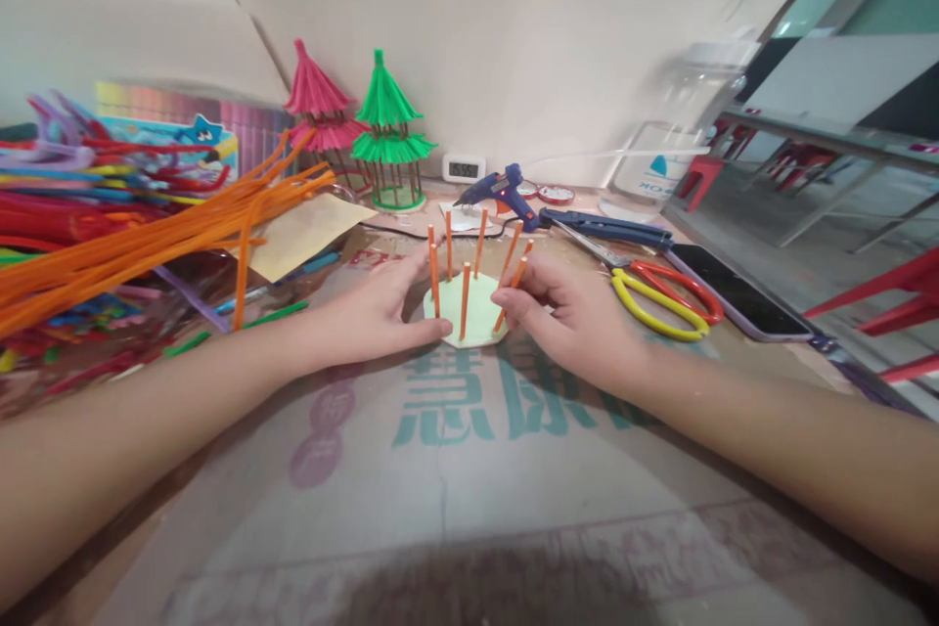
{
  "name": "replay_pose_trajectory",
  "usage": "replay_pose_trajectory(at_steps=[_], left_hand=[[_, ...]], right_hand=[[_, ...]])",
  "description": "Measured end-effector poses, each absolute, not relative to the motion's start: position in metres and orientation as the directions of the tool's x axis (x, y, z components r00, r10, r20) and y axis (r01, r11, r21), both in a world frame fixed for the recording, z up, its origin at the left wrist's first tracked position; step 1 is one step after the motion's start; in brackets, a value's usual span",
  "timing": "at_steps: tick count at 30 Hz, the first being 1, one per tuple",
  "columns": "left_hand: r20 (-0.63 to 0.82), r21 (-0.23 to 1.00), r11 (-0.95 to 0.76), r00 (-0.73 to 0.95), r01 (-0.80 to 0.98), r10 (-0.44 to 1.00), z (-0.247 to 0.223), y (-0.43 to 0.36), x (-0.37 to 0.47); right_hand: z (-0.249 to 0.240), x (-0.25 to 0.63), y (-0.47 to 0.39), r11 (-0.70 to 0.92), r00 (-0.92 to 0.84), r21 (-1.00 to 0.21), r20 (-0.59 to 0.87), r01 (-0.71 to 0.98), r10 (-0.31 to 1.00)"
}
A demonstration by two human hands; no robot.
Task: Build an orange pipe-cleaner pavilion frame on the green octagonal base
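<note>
A pale green, many-sided base point(480, 311) lies on the printed sheet, with several thin orange sticks point(465, 301) standing around its edge. Some sticks on the right lean outward. My left hand point(385, 308) is at the base's left side, its thumb on the near left edge and its fingers spread from the thumb, partly behind the left sticks. On the right, my right hand point(550, 308) pinches the front right orange stick point(513, 293) between thumb and index finger.
Behind stand a green pagoda model point(388, 142), a pink one point(323, 117), a small clock point(465, 167) and a blue glue gun point(499, 191). Orange pipe cleaners point(147, 240) lie left; scissors point(660, 298), a phone point(740, 289) and a clear bottle point(660, 156) are right.
</note>
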State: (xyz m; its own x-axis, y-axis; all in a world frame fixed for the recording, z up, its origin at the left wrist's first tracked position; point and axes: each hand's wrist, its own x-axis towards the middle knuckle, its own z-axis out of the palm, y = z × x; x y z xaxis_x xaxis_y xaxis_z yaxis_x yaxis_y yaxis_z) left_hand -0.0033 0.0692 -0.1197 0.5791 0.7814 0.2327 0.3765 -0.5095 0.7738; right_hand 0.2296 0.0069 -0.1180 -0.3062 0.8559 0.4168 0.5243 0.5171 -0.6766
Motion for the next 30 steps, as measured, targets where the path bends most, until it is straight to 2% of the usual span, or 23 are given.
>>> replay_pose_trajectory(at_steps=[4, 10, 20, 30], left_hand=[[0.207, 0.700, -0.556, 0.617, 0.449, 0.760, -0.1211, 0.0700, -0.0038], [0.217, 0.710, -0.539, 0.587, 0.453, 0.780, -0.1203, 0.0693, -0.0034], [0.222, 0.708, -0.563, 0.622, 0.427, 0.751, -0.1205, 0.0696, -0.0034], [0.194, 0.479, -0.702, 0.717, 0.527, 0.670, -0.1199, 0.0706, -0.0062]], right_hand=[[-0.1189, 0.2295, 0.0072, 0.513, -0.293, -0.661, 0.423, 0.547, 0.857], [-0.1156, 0.2287, 0.0062, 0.527, -0.292, -0.618, 0.446, 0.583, 0.846], [-0.1172, 0.2288, 0.0057, 0.510, -0.290, -0.631, 0.424, 0.585, 0.858], [-0.1204, 0.2297, 0.0071, 0.545, -0.307, -0.612, 0.456, 0.573, 0.835]])
